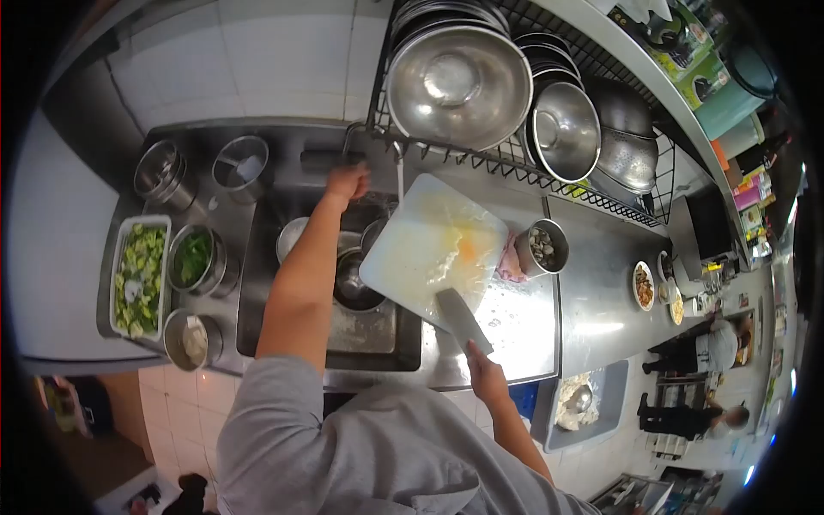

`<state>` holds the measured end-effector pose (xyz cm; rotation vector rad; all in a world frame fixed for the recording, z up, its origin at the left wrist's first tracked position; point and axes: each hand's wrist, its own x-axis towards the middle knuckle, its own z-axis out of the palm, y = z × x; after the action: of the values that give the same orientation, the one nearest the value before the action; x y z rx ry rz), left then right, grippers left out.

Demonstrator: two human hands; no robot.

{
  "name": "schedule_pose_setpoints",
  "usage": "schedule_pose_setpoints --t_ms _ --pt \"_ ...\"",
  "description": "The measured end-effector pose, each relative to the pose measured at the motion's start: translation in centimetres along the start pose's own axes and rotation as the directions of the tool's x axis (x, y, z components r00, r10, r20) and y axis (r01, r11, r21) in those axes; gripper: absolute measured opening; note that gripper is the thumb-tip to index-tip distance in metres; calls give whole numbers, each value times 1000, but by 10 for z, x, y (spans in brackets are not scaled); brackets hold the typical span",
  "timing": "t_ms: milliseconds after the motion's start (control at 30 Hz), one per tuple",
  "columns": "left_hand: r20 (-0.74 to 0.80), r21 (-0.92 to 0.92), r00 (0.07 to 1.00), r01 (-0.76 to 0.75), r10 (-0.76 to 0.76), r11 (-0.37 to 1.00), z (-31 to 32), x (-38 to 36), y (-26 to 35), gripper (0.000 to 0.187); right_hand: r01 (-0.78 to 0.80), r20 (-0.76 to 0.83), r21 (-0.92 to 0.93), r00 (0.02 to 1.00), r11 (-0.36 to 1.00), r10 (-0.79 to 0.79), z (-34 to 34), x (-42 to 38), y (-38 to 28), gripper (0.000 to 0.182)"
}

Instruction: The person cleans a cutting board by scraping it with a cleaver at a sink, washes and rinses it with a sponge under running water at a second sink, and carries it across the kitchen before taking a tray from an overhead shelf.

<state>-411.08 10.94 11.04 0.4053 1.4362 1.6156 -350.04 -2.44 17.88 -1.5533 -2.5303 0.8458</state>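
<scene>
Over the steel counter, the right hand grips the likely heavy cleaver sensibly by its handle; the left hand's grip is unclear.

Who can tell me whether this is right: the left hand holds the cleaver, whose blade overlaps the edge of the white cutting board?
The hand is wrong: the head view shows the right hand holding the cleaver, whose blade overlaps the edge of the white cutting board.
</scene>
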Motion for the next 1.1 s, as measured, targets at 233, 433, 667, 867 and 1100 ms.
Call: schedule_pose_setpoints --t_ms 233,433,667,867,1100 --pt "-345 -27 926 154 -154 988 -4 38 -49 16 -134 10 113 991 984 134 17 -28 -13 46" --pt "-83 -64 993 78 -83 995 -7 63 1 18 -84 -86 185 991 979 101 27 -30 -12 49" --pt "1 -222 988 148 -152 964 -17 41 -4 28 -35 -133 46 990 998 41 37 -14 -16 47" --pt "150 -261 966 244 -211 934 -37 -6 -43 43 -70 -42 52 996 996 72 24 42 -25 44" --pt "195 256 929 261 -314 931 21 -121 -155 57 174 4 -51 985 983 -174 11 100 4 45"
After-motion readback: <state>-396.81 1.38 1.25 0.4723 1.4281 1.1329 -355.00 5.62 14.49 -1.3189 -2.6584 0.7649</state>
